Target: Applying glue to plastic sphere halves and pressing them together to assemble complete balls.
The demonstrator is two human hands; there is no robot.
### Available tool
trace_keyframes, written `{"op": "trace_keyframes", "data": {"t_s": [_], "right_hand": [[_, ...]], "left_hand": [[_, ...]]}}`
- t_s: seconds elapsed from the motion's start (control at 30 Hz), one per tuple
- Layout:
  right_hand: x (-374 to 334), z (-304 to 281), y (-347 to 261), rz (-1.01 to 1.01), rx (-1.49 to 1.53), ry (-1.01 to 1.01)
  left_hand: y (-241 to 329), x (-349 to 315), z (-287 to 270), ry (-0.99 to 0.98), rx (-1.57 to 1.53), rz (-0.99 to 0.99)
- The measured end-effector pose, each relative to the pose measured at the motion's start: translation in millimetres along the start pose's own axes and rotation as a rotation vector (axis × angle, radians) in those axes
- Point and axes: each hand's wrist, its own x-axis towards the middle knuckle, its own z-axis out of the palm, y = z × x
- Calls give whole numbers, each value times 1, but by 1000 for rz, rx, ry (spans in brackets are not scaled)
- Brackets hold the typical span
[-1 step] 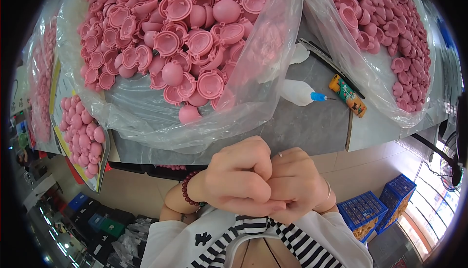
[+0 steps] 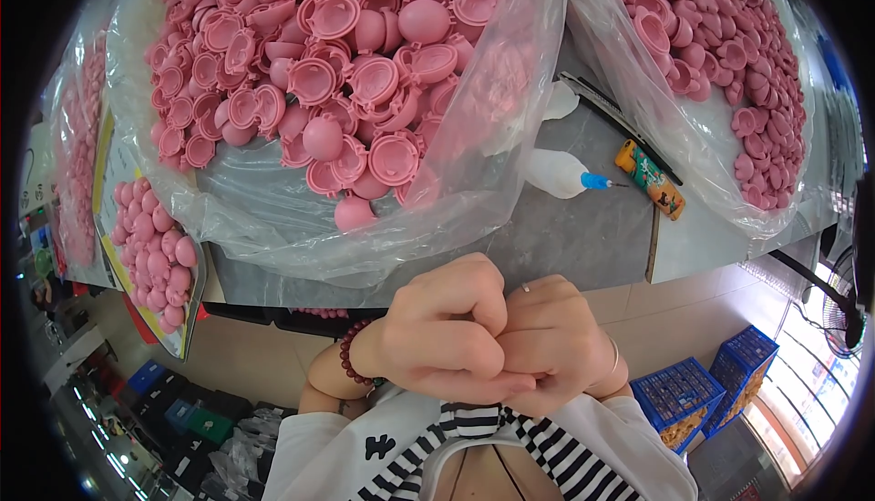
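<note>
My left hand (image 2: 447,332) and my right hand (image 2: 554,341) meet in front of my chest, just off the table's near edge. Both are closed with curled fingers, knuckles touching. Whatever they hold, if anything, is hidden behind the fingers. Beyond them on the grey tabletop (image 2: 583,250) lies a clear plastic bag (image 2: 301,250) heaped with pink hinged ball shells (image 2: 374,80), many of them open and cup-shaped. A loose pink ball shell (image 2: 354,214) rests at the near edge of that heap.
A white squeeze bottle with a blue needle tip (image 2: 558,175), a patterned lighter (image 2: 651,180) and a black utility knife (image 2: 620,123) lie to the right. Another bag of smaller pink pieces (image 2: 756,136) stands farther right. Closed pink balls (image 2: 153,250) fill a tray at left. Blue crates (image 2: 679,396) stand on the floor.
</note>
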Motion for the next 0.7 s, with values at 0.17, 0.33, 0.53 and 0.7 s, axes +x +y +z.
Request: {"op": "trace_keyframes", "data": {"t_s": [0.17,0.33,0.53,0.7], "right_hand": [[2,0,-1,-22,-29,28],[24,-23,-30,126,-248,-167],[80,-12,-98,-89,-129,-423],[93,-7,-120,-32,-349,-700]], "left_hand": [[10,1,-5,31,145,76],[46,11,-54,-79,521,142],[39,36,-56,313,1304,-166],[34,24,-64,330,1342,-351]]}}
